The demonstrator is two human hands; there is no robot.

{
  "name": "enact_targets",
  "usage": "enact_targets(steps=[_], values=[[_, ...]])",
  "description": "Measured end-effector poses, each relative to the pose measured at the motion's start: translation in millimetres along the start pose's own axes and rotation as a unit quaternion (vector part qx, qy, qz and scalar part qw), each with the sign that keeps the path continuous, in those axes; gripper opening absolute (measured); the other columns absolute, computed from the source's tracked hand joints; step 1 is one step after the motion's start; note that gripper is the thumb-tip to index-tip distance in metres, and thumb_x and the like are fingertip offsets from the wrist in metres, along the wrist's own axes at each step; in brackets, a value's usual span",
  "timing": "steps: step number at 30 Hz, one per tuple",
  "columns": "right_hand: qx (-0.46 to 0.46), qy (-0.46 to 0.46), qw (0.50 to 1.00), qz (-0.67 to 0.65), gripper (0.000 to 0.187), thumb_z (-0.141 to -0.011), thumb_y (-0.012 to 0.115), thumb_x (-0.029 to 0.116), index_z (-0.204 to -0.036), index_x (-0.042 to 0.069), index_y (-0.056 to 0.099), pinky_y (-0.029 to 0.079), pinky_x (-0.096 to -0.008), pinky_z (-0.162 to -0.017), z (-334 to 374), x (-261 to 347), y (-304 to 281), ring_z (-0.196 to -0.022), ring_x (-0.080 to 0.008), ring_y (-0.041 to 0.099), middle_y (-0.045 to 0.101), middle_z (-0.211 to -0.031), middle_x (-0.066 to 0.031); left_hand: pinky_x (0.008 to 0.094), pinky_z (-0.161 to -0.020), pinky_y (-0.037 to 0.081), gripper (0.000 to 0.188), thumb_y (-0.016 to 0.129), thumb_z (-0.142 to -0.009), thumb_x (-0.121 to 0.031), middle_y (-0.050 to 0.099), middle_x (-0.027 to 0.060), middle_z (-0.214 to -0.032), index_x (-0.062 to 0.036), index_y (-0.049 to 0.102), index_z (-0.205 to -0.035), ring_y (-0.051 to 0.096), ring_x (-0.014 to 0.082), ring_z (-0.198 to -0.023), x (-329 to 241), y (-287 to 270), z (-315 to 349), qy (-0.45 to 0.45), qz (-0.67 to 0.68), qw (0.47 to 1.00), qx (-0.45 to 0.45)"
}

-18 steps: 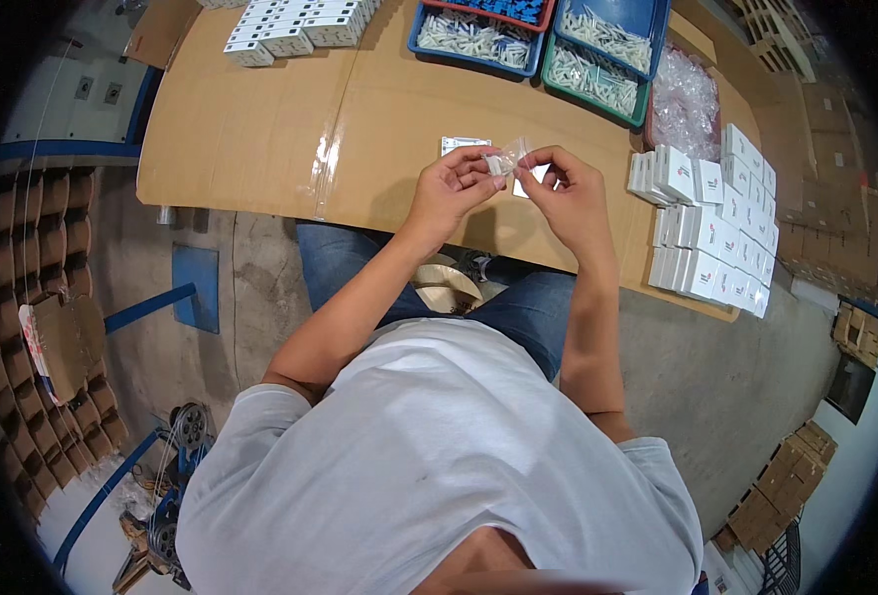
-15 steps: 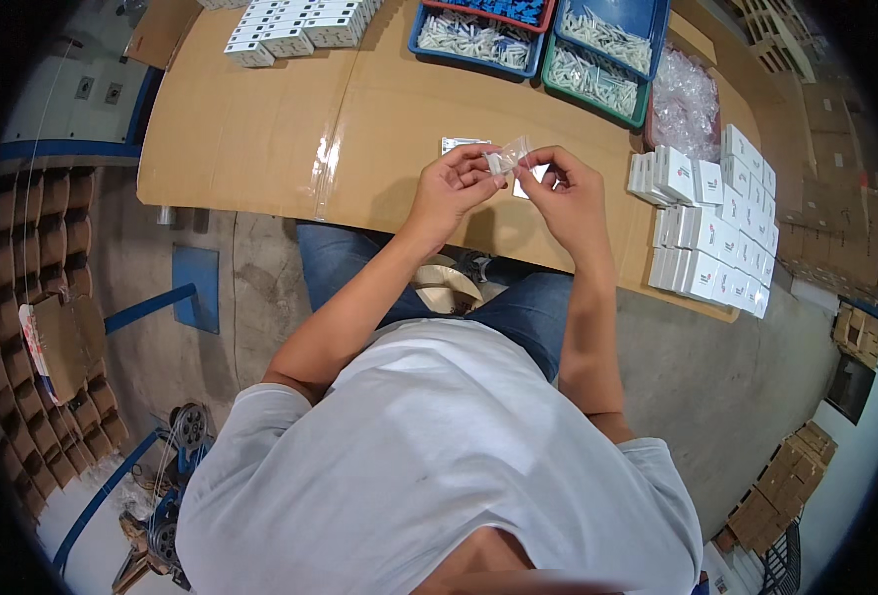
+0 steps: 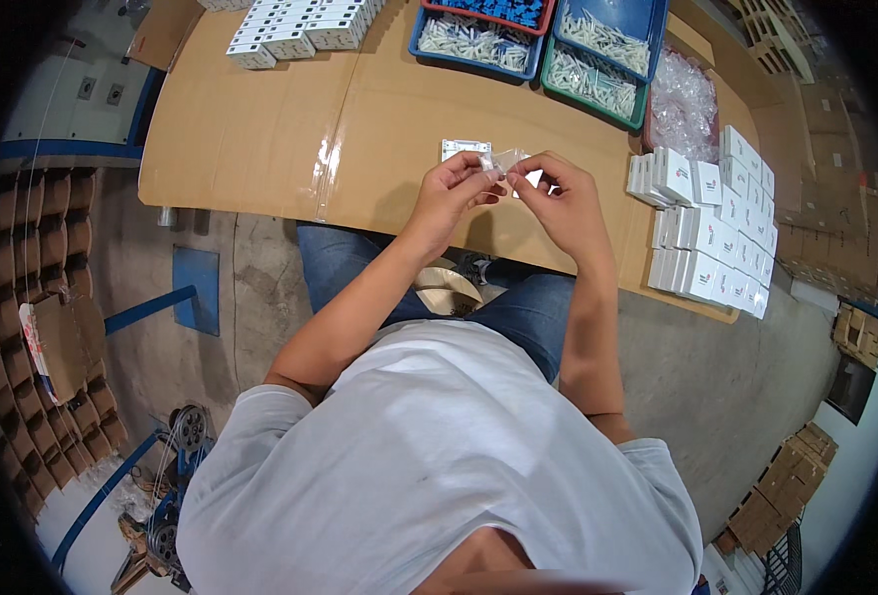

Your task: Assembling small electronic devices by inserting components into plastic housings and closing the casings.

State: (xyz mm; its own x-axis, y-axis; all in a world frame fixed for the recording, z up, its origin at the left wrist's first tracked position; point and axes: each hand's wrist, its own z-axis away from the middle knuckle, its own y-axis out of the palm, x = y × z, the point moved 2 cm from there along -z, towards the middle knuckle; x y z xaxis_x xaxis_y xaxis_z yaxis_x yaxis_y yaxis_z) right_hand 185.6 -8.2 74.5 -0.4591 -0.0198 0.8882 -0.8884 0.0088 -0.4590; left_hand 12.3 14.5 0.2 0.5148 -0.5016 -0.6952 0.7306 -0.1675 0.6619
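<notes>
As we look down in the head view, our left hand (image 3: 449, 192) and right hand (image 3: 569, 201) pinch a small clear plastic bag (image 3: 507, 159), each grip narrow around it, above the cardboard-covered surface (image 3: 250, 139); its visible length runs roughly left to right, loose edge pointing away from us.

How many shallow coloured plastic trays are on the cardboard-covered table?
5 visible at the far side: a red tray overlapping a blue tray, left; another blue tray overlapping a green tray, middle; a dark-red tray holding clear plastic, right. Others may be hidden.
</notes>
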Motion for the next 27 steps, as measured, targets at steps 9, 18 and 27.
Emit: enact_targets(steps=[9,18,27], values=[[-0.006,0.005,1.000,-0.015,0.015,-0.090,0.076,0.011,-0.100,0.001,0.076,0.042,-0.0248,-0.059,0.7,-3.0,1.4,-0.065,-0.0087,0.052,0.067,-0.081,-0.0038,0.0282,-0.085,0.056,0.026,0.070,-0.096,-0.009,0.070,0.0057,-0.108,-0.0020,0.063,-0.120,0.068,0.0133,-0.095,0.4,0.6,4.2,-0.003,-0.058,0.998,0.024],[0.020,0.057,0.997,-0.051,0.016,-0.089,0.077,0.011,-0.101,0.001,0.076,0.041,-0.0238,-0.055,3.1,1.7,3.0,-0.062,-0.0052,0.050,0.072,-0.080,-0.0020,0.0295,-0.084,0.055,0.033,0.070,-0.097,-0.010,0.069,0.0063,-0.112,-0.0030,0.059,-0.127,0.069,0.0152,-0.094,-3.6,3.0,6.7,0.029,-0.020,0.999,-0.024],[0.015,-0.004,1.000,-0.019,0.017,-0.092,0.072,0.010,-0.105,0.000,0.076,0.044,-0.0251,-0.062,2.4,-3.2,4.9,-0.067,-0.0095,0.053,0.067,-0.085,-0.0040,0.0288,-0.084,0.054,0.033,0.070,-0.098,-0.014,0.071,0.0051,-0.111,-0.0030,0.063,-0.128,0.069,0.0147,-0.098,-1.1,3.3,8.5,-0.013,-0.039,0.999,0.005]])
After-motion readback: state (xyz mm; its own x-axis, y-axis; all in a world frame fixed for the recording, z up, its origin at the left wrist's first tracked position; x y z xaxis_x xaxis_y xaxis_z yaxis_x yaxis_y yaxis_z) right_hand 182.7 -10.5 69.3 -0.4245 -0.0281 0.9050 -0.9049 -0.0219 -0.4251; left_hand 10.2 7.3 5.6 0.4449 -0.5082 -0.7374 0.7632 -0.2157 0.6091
